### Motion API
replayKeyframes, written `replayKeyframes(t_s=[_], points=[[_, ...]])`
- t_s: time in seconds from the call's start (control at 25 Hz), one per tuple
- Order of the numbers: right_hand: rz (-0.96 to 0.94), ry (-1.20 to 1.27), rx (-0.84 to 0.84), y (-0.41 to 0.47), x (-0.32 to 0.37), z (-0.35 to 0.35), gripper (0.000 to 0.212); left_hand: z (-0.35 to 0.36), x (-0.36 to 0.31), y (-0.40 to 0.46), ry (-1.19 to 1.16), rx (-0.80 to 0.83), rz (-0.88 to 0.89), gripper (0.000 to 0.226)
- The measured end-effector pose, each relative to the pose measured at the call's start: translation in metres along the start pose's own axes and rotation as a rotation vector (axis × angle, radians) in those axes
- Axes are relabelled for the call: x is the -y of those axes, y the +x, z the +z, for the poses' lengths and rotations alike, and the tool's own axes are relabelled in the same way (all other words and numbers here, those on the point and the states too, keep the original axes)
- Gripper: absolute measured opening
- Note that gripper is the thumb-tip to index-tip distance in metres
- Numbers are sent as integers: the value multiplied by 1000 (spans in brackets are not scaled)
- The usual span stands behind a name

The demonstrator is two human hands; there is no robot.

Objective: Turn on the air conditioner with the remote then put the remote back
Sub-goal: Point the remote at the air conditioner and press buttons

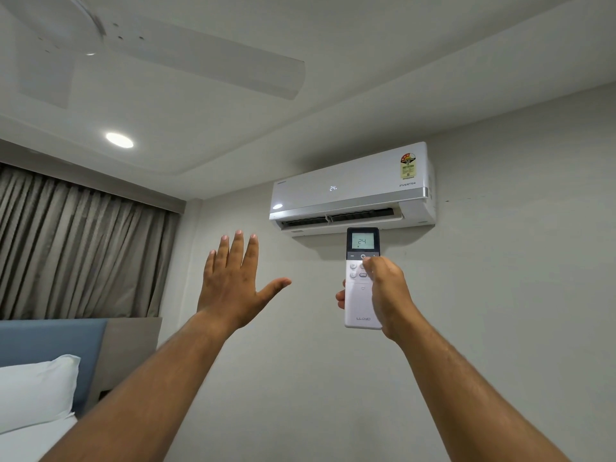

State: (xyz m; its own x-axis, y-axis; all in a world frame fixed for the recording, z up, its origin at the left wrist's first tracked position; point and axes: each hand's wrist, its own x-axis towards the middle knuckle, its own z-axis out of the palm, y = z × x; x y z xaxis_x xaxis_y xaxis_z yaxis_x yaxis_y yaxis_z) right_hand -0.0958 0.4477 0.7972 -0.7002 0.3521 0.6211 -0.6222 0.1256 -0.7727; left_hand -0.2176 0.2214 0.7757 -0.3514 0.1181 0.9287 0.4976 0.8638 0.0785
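Note:
A white wall air conditioner (350, 191) hangs high on the wall, its front panel lit with "24" and its lower flap open. My right hand (388, 291) holds a white remote (360, 301) upright just below the unit, thumb near the power button. The remote's screen reads "24". My left hand (233, 281) is raised to the left of the remote, palm toward the wall, fingers spread, holding nothing.
A ceiling fan (186, 51) is overhead at the upper left, with a round ceiling light (119, 140) lit. Grey curtains (73, 248) cover the left side. A blue headboard (50, 341) and a white pillow (33, 391) sit at the lower left.

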Motion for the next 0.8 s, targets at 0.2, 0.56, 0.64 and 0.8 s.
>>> replayKeyframes(t_s=[0.2, 0.56, 0.64, 0.8], points=[[31, 89, -12, -1, 2, 7, 39, 1, -4, -4, -198, -16, -88, 88], [-52, 38, -62, -3, -3, 43, 37, -20, -5, 1, -704, -236, -346, 25], [-53, 65, -33, -5, -4, 56, 36, -29, -7, 1, -841, -212, -433, 25], [-22, 77, 49, -11, -11, 92, 38, -53, -5, -8, -1049, -121, -476, 20]])
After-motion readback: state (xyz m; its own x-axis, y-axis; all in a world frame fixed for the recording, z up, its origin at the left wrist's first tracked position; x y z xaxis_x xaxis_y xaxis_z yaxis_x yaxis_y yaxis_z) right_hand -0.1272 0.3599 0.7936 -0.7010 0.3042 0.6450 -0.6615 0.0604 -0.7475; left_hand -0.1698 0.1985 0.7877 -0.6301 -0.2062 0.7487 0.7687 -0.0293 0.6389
